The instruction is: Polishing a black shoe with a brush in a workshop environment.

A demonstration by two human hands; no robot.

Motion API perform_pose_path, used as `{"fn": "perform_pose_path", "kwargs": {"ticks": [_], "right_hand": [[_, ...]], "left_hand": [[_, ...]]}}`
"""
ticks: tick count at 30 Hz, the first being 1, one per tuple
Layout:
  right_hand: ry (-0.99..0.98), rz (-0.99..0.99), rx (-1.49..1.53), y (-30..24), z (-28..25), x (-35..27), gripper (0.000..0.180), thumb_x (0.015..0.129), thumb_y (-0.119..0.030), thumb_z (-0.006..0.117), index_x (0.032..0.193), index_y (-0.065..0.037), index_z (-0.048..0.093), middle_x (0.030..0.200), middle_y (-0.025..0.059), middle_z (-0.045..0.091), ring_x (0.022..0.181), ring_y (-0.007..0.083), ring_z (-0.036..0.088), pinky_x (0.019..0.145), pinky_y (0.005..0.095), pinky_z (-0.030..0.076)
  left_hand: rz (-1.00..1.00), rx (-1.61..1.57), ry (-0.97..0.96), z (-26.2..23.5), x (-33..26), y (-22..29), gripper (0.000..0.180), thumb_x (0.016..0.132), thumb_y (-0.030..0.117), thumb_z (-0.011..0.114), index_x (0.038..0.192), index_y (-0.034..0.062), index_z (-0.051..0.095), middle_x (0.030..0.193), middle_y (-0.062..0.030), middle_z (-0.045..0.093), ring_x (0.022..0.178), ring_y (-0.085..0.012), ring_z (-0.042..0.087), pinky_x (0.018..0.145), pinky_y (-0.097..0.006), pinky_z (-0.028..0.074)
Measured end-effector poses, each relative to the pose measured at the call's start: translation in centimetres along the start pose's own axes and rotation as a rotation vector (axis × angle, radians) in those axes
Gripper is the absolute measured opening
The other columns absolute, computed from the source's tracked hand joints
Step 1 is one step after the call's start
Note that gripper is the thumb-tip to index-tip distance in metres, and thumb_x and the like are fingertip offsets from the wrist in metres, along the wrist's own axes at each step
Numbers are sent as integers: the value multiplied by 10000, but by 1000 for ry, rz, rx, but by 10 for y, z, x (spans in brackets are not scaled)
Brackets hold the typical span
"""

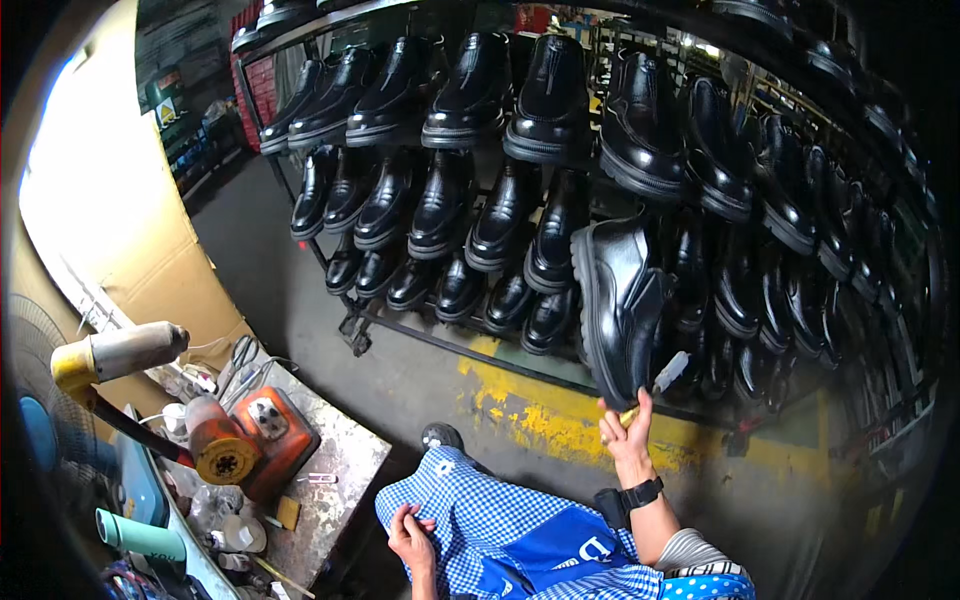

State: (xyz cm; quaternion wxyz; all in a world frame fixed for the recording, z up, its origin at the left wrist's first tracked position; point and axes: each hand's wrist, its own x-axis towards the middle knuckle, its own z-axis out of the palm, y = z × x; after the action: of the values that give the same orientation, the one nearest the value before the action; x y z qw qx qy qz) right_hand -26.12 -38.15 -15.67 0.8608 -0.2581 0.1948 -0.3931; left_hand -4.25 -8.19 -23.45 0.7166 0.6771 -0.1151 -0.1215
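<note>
My right hand [626, 432] grips a black leather shoe [622, 300] at its lower end and holds it up in front of the rack. The shoe's ridged sole faces left and a strap crosses its upper. A small brush [671, 372] with a pale head and yellowish handle sticks out from the same hand. Over my lap, my left hand [412, 540] is loosely curled with its fingers apart, and nothing shows in it. It rests near the blue checked apron [470, 510].
A wheeled metal rack [430, 335] carries rows of black shoes [466, 95] ahead. At the left, a worn workbench [345, 450] bears an orange machine [270, 430], scissors [240, 357] and plastic bags. A mint-green tumbler [140, 535], a fan [40, 400] and cardboard [140, 240] are also there.
</note>
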Motion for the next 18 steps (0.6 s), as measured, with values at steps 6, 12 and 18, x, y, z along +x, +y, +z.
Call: {"fn": "perform_pose_path", "kwargs": {"ticks": [6, 12, 18], "right_hand": [[-37, 35, -70, 10, -20, -12, 730, 759, -622, 422, 751, 86, 600, 367, 22, 411, 255, 91, 215, 313, 232, 206], [-169, 195, -198, 16, -4, -19, 743, 725, -633, 437, 727, 90, 607, 360, 19, 401, 256, 97, 246, 317, 229, 246], [-222, 444, -236, 41, -5, -28, 726, 683, -588, 530, 853, 114, 598, 538, 131, 586, 278, 98, 323, 324, 220, 319]], "left_hand": [[-34, 17, -19, 3, 3, 9, 215, 916, 60, 389, 1047, -52, 517, 908, -148, 629, 564, -131, 600, 500, -216, 486], [-156, -38, -56, 4, 6, 25, 216, 915, 76, 407, 1050, -49, 520, 900, -148, 633, 584, -138, 607, 510, -222, 495], [-245, -160, -90, 10, 13, 62, 248, 914, 131, 451, 1091, -31, 514, 923, -142, 626, 623, -161, 621, 522, -239, 513]]}}
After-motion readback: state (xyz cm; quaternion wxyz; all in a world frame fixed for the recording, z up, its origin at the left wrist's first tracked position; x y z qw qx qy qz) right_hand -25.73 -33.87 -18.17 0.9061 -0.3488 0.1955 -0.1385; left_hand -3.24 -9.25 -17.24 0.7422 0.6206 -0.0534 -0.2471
